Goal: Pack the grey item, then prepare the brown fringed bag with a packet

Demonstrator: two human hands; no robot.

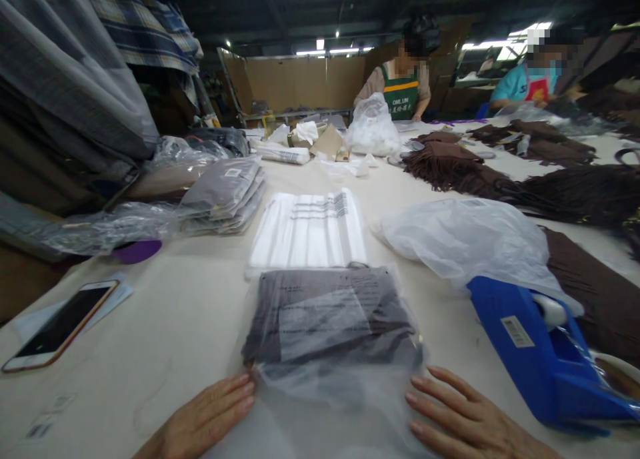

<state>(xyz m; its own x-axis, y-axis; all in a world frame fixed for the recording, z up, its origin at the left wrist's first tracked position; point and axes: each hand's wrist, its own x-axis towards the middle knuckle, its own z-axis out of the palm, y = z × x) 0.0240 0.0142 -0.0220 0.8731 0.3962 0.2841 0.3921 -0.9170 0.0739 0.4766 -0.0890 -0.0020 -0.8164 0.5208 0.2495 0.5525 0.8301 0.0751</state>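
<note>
In front of me on the table lies a frosted plastic bag [330, 392] with a folded dark brown garment [270, 305] inside. A pale rectangular sheet shows through the plastic on top of the cloth. My left hand [210, 409] rests against the bag's left edge, fingers stretched out. On the opposite edge lies my right hand [463, 412], its fingers extended and slightly spread, thumb out of sight. Just beyond the garment is a stack of flat white plastic bags [307, 229] with printed lines.
A blue tape dispenser [525, 352] stands at right beside a crumpled plastic bag [470, 239] and brown fringed cloth [580, 272]. On the left are a phone [63, 325] and stacked bagged garments [223, 189]. Two people [400, 89] work across the table [200, 299].
</note>
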